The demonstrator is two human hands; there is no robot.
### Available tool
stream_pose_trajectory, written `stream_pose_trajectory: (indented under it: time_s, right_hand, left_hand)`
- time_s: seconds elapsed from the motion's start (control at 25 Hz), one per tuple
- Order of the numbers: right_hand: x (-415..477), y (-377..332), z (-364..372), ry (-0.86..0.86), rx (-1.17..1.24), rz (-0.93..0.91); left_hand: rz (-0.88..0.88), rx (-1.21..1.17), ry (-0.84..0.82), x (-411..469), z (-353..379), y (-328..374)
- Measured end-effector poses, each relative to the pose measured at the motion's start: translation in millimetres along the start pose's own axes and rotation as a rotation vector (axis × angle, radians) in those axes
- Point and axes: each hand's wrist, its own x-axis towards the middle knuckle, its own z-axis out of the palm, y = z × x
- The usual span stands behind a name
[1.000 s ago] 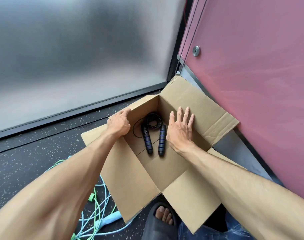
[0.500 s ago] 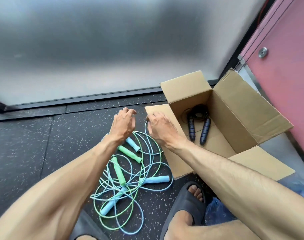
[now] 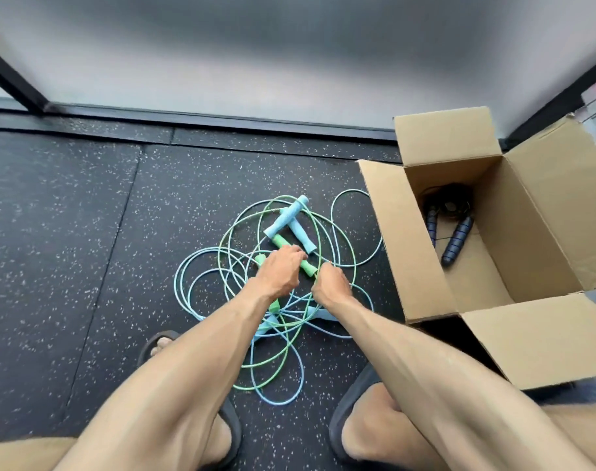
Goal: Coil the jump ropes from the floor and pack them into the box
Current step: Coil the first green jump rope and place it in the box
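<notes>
A tangle of green and light-blue jump ropes (image 3: 273, 287) lies on the dark speckled floor in front of me. My left hand (image 3: 281, 270) curls over one green handle (image 3: 279, 241) in the middle of the pile. My right hand (image 3: 330, 283) is just right of it, fingers curled at the green cord by that handle's lower end. Two light-blue handles (image 3: 290, 219) lie crossed beyond my hands. The open cardboard box (image 3: 391, 232) stands to the right. Inside it lies a coiled black jump rope with dark blue handles (image 3: 456, 239).
My feet in dark sandals (image 3: 155, 341) flank the near loops of rope, with my knees low in view. A frosted glass wall with a black bottom rail (image 3: 222, 119) runs along the far side. The box's near flap (image 3: 541, 334) lies open toward my right leg.
I turned from the box to the rope pile. Both hands left the box, came down over the ropes, and now close on the green rope.
</notes>
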Motion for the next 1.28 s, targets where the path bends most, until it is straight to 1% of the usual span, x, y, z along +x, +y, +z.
stream_pose_trajectory:
  time_s: [0.08,0.2,0.32,0.4,0.52,0.64,0.68,0.8,0.88,1.04,1.16,1.28]
  right_hand:
    - [13,8,11,-0.020,0.039,0.046]
    - [30,11,21,-0.034,0.129,0.154]
    - [35,-3,14,-0.097,0.201,0.168]
    - [27,-13,-6,-0.077,0.258,0.122]
    - [7,-25,-48,-0.037,0.446,0.028]
    - [-24,-54,-101,-0.105,0.640,-0.094]
    - [-36,-66,-119,-0.113,0.650,-0.145]
    - [-73,-99,-162,-0.059,0.540,-0.301]
    - [-94,-113,-185,-0.019,0.487,-0.377]
    - [-134,-137,-229,0.035,0.470,-0.538]
    - [-158,-150,-256,0.178,0.430,-0.711]
    - [-176,-150,-273,0.301,0.433,-0.879]
  left_hand:
    - [0.042,0.055,-0.034,12,12,4]
    - [0.027,0.143,-0.068,16,22,5]
    - [0.009,0.201,0.006,11,21,5]
    - [0.024,0.201,0.085,9,7,5]
    - [-0.008,0.094,0.183,3,-37,3]
    - [-0.020,0.016,0.298,-9,-97,4]
    - [-0.016,-0.026,0.327,-15,-118,7]
    - [-0.035,-0.178,0.395,-40,-181,17]
    - [-0.052,-0.210,0.452,-62,-220,22]
    - [-0.052,-0.220,0.584,-111,-290,31]
    - [-0.006,-0.315,0.571,-135,-320,42]
    - [0.073,-0.581,0.526,-151,-338,65]
